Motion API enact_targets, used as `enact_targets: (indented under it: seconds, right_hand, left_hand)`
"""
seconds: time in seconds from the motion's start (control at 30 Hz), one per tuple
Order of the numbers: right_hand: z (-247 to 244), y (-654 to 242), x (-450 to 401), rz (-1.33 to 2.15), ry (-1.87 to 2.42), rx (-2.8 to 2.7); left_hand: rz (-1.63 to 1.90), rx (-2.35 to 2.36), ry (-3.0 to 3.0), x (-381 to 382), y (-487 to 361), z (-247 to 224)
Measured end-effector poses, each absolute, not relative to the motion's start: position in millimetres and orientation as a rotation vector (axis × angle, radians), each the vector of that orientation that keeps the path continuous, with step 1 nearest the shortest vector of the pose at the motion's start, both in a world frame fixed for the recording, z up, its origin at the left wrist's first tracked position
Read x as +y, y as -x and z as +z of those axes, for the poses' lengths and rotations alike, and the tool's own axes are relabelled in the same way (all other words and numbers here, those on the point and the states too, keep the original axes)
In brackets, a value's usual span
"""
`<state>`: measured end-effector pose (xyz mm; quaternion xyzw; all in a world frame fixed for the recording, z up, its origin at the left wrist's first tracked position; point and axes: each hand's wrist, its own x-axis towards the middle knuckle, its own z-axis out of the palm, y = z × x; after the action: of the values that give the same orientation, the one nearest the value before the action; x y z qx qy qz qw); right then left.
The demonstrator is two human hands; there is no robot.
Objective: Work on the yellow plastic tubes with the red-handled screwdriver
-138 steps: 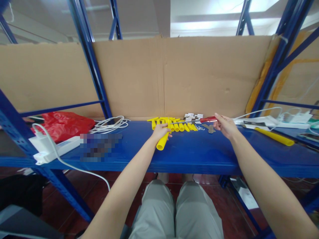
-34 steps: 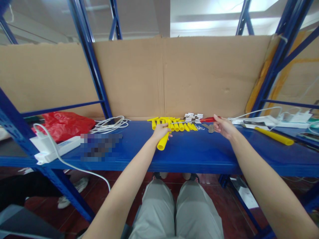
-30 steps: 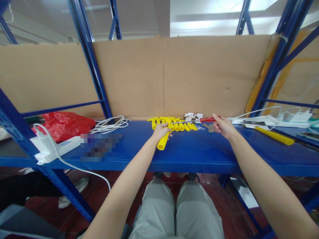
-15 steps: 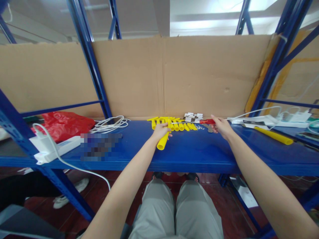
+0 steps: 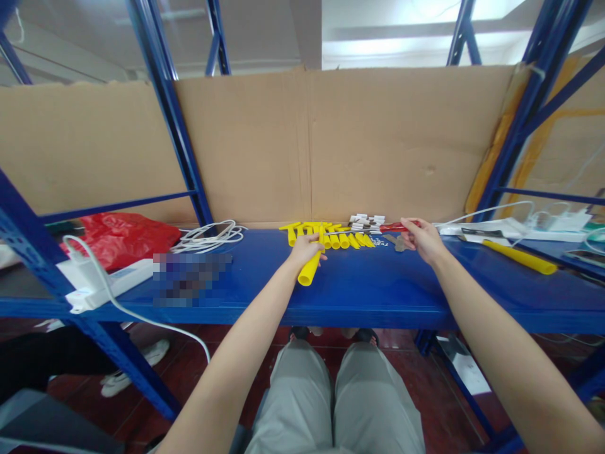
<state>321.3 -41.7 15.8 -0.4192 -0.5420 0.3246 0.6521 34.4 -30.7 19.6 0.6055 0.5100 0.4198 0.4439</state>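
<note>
My left hand (image 5: 305, 250) is wrapped round a yellow plastic tube-shaped handle (image 5: 309, 271), its open round end toward me. In my right hand (image 5: 420, 239) is a screwdriver (image 5: 393, 227) with a red handle, fingers closed at the handle's end. The metal shaft runs leftward to the upper part of the yellow handle; its tip is too small to make out. Several more yellow handles (image 5: 334, 241) lie in a row behind and right of my left hand. Flat yellow pieces (image 5: 363, 240) and small white-and-dark parts (image 5: 366, 222) lie beside them, with tiny screws (image 5: 379, 241) scattered near.
A cardboard panel (image 5: 378, 139) stands behind the blue shelf (image 5: 368, 284). On the left are a red plastic bag (image 5: 127, 238), coiled white cable (image 5: 212, 236) and a power strip (image 5: 123, 277). Another yellow tube (image 5: 520, 257) lies right. Blue posts (image 5: 177, 126) frame the shelf.
My right hand has shifted slightly right and its fingers sit differently on the screwdriver's handle, which appears turned. The left hand and yellow handle stay nearly in place.
</note>
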Motion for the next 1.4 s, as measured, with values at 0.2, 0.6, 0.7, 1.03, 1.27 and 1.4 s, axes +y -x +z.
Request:
enact_targets:
  seconds: [0.2, 0.6, 0.7, 1.03, 1.27, 1.4]
  right_hand:
    - [15.2, -321.6, -38.4, 0.704, 0.968, -1.158]
    - [22.5, -319.9, -49.3, 0.885, 0.867, -1.200]
    - [21.3, -320.6, -48.0, 0.857, 0.911, -1.193]
    - [13.2, -324.1, -37.3, 0.704, 1.107, -1.148]
    - [13.3, -324.3, -38.3, 0.769, 1.144, -1.116]
    - [16.4, -321.0, -41.3, 0.803, 1.123, -1.116]
  left_hand:
    - [1.052, 1.276, -1.503, -28.9, -35.1, 17.4]
    - [1.054, 1.280, -1.501, -29.0, -33.5, 18.4]
    - [1.037, 1.273, -1.498, -28.1, -33.2, 18.5]
    - [1.048, 1.290, -1.485, -30.9, -34.5, 19.6]
    - [1.063, 1.280, -1.476, -34.4, -35.3, 21.0]
    - [1.063, 1.279, -1.476, -35.0, -35.1, 21.2]
